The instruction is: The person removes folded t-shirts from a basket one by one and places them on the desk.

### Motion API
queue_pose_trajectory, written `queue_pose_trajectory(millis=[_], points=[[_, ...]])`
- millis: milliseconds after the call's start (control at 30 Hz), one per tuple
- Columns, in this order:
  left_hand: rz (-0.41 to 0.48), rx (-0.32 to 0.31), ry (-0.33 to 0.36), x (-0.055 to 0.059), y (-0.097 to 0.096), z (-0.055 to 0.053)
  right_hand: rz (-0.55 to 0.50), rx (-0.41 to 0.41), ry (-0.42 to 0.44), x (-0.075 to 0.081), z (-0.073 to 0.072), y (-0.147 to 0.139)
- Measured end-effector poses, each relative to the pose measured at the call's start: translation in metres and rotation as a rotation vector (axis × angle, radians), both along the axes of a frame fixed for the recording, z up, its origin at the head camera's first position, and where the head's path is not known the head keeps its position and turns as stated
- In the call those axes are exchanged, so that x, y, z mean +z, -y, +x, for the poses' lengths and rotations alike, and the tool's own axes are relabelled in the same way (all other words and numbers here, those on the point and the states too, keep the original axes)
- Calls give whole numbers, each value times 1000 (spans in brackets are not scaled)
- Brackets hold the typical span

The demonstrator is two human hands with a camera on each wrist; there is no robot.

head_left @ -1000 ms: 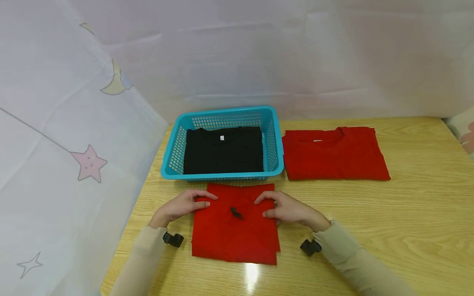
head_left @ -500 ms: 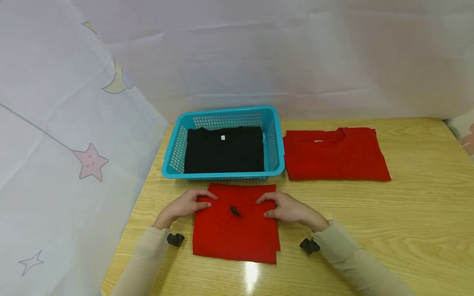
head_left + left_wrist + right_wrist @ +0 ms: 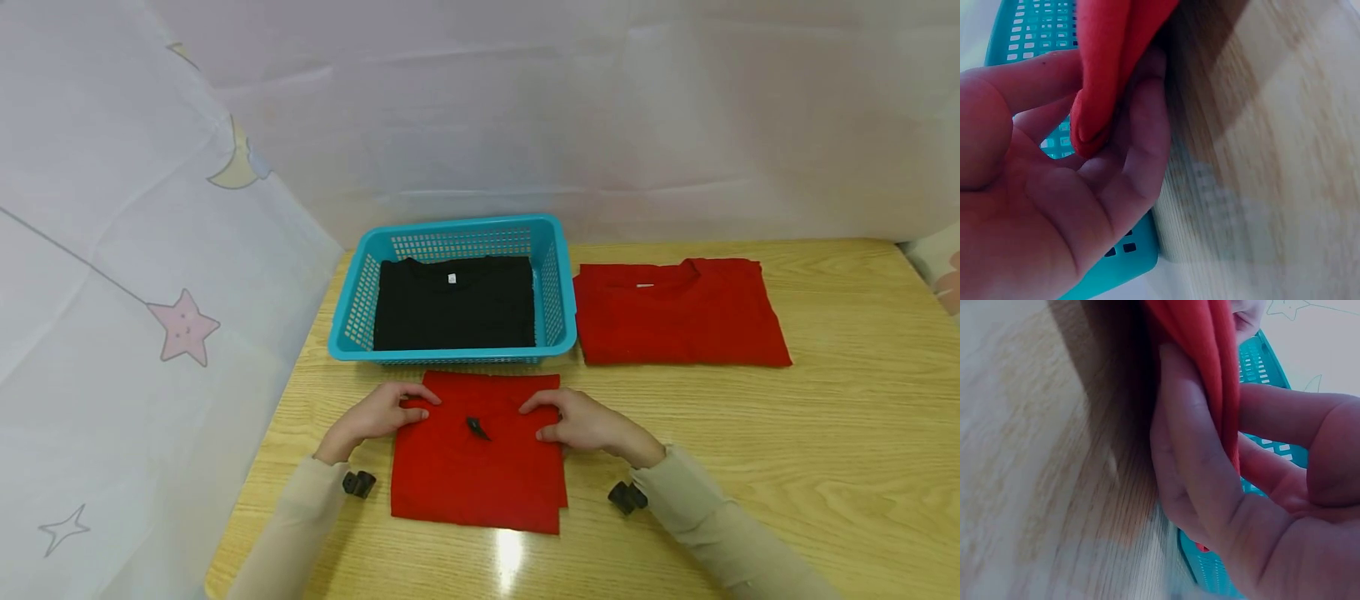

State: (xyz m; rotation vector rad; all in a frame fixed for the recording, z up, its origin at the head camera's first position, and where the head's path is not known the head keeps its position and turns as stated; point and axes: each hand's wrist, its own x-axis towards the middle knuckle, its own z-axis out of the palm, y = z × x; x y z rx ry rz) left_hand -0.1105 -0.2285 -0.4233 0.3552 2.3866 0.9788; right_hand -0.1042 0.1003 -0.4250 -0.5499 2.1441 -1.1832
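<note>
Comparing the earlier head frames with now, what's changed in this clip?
Very little: the left forearm has shifted slightly inward, toward the red shirt between the hands. The left hand and right hand stay at its side edges, with nothing visibly taken up or let go. The basket, the black shirt in it and the other red shirt are as they were.
</note>
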Motion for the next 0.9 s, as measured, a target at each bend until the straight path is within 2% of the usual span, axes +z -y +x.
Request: queue_pose_trajectory(millis=[367, 667, 900], points=[[-45, -6, -21, 3, -3, 0, -21, -24, 83, 1, 0, -1], [-91, -66, -96, 9, -4, 2, -28, -30, 140, 2, -1, -4], [-99, -91, -116, 11, -2, 2, -27, -13, 159, 3, -5, -8]])
